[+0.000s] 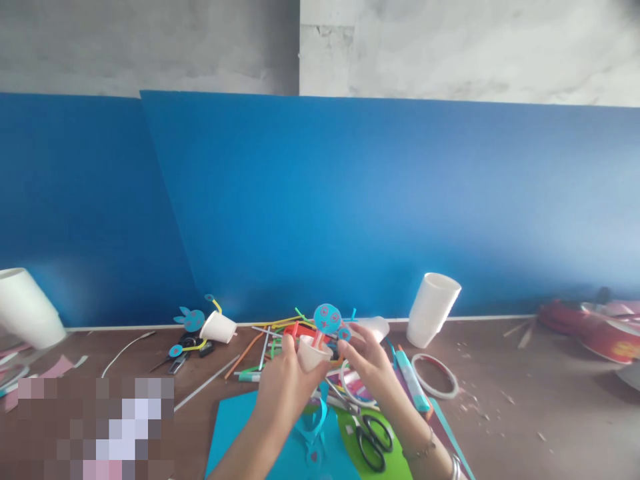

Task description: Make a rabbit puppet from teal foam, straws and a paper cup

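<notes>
The left hand (pixel 286 379), forearm rising from below, grips a small white paper cup (pixel 311 356) between thumb and curled fingers; above the cup's rim stands a round blue paper face (pixel 327 319) with red eyes. Right of the cup, the right hand (pixel 369 357) angles inward, fingers bent at a small blue paper disc (pixel 344 333), whether pinching it cannot be told

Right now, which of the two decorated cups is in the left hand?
The white cup with reddish straws, gripped by the left hand; the other decorated cup has yellow straws and lies unheld to its left.
</notes>
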Tool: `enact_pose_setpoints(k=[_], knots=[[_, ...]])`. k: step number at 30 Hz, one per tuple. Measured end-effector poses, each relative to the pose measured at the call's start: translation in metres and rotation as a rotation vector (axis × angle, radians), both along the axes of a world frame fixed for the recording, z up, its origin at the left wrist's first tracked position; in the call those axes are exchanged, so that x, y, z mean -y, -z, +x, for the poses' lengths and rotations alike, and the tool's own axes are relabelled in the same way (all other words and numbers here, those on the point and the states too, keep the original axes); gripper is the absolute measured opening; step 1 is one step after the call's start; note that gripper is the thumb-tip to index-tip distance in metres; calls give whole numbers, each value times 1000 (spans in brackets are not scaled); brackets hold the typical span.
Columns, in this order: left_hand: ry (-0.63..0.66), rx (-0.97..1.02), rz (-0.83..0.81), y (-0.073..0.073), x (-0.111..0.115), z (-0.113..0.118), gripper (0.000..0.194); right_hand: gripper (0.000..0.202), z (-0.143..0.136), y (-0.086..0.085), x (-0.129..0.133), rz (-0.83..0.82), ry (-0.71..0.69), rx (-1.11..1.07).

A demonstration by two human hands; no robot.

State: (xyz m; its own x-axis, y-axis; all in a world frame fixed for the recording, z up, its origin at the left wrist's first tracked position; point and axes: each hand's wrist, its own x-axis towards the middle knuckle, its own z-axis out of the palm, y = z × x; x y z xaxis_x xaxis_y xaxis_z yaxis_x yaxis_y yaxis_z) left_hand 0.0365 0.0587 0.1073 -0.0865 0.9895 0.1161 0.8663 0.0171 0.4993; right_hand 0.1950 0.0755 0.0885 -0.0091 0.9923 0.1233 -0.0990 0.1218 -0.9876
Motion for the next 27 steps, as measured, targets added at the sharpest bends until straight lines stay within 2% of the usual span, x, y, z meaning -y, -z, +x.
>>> enact_pose_setpoints(k=[2,4,7,9,12,15,18,23,27], knots=[[7,32,-23,-1,0,0,58,57,-9,-2,5,-15,-125,-30],[30,116,-4,0,2,0,50,56,-16,-4,9,-30,-188,-48],[146,388,21,4,2,-2,46,52,-18,-7,11,-88,-151,-82],[235,621,-39,7,-2,-5,47,46,-13,-8,11,-115,-123,-92],[301,937,-90,11,-10,-11,42,39,-2,-8,9,-118,-131,-88],[357,1095,-88,12,-17,-14,37,36,3,-7,8,-136,-153,-96],[324,1153,-81,13,-20,-12,31,32,-2,-8,11,-115,-156,-138],[208,1287,-9,15,-18,-6,27,47,-11,-8,15,-148,-182,-228],[247,1468,-30,17,-15,-2,24,42,-7,-6,13,-118,-274,-294]])
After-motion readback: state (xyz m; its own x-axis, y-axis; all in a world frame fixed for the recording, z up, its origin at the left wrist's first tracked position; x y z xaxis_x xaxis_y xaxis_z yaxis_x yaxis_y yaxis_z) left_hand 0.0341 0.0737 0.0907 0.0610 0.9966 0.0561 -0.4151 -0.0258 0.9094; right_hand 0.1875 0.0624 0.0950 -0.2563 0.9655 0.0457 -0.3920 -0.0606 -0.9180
